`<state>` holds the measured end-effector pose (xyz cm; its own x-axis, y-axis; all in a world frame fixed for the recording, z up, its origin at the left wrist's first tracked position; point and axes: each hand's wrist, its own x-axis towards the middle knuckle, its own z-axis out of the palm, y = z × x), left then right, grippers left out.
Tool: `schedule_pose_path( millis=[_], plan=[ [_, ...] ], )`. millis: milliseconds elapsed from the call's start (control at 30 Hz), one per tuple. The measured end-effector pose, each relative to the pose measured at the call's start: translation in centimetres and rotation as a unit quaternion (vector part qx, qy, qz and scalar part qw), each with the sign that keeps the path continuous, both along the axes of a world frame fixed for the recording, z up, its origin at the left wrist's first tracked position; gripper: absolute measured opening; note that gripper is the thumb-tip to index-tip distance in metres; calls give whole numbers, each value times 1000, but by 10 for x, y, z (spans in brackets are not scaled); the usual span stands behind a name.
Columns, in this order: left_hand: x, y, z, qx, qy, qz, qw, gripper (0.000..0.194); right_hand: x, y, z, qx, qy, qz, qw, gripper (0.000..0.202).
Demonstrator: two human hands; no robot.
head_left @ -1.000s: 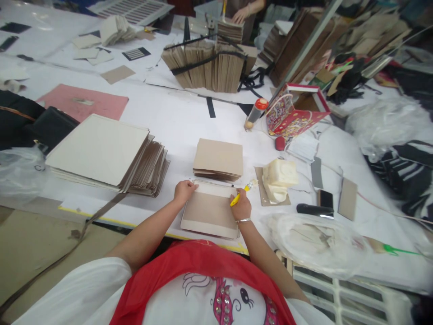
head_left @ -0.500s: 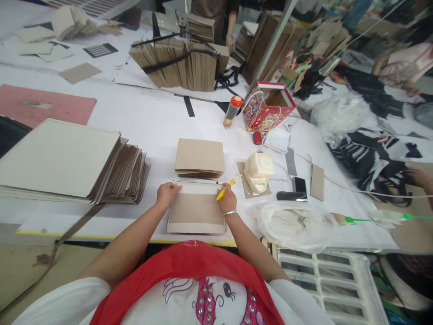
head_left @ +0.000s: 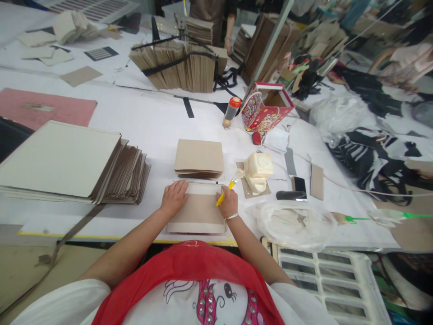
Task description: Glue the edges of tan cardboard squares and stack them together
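Observation:
A brown board panel with pale strips along its edges (head_left: pixel 196 212) lies flat on the table in front of me. Palm down, my left hand (head_left: pixel 174 198) rests on its upper left part, fingers stretched toward the far edge. My right hand (head_left: pixel 228 201) is closed round a brush with a yellow handle (head_left: pixel 221 198), bristles pointing up and right. That hand is at the panel's right edge. Just beyond the panel sits a small stack of brown boards (head_left: pixel 199 155). A cream-coloured block-shaped container (head_left: pixel 259 166), smeared with pale paste, stands on a scrap of board to the right.
At left stands a big stack of folded boards (head_left: pixel 61 158). A red patterned paper bag (head_left: pixel 267 108) and a red-lidded bottle (head_left: pixel 232 110) are farther back. A plastic bag roll (head_left: pixel 294 223) and a phone (head_left: pixel 299 185) lie at right. A co-worker's hand (head_left: pixel 228 44) shows at the back.
My left hand has moved from gripping the panel's upper left corner onto its surface, slightly rightward. My right hand has stayed near the right edge with the brush.

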<state>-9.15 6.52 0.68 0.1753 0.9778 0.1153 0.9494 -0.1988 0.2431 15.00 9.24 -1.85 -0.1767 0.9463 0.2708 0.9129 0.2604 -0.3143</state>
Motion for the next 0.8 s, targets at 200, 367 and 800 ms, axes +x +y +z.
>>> schedule_pose_path(
  millis=[200, 367, 800],
  plan=[
    [8, -9, -7, -41, 22, -48, 998, 33, -11, -14, -5, 17, -56, 98, 993, 25],
    [9, -5, -6, -56, 31, -30, 998, 29, -10, -8, -4, 15, -84, 115, 990, 26],
    [12, -45, 7, -31, 32, -96, 994, 24, 58, -44, 15, 69, -125, 97, 985, 24]
  ],
)
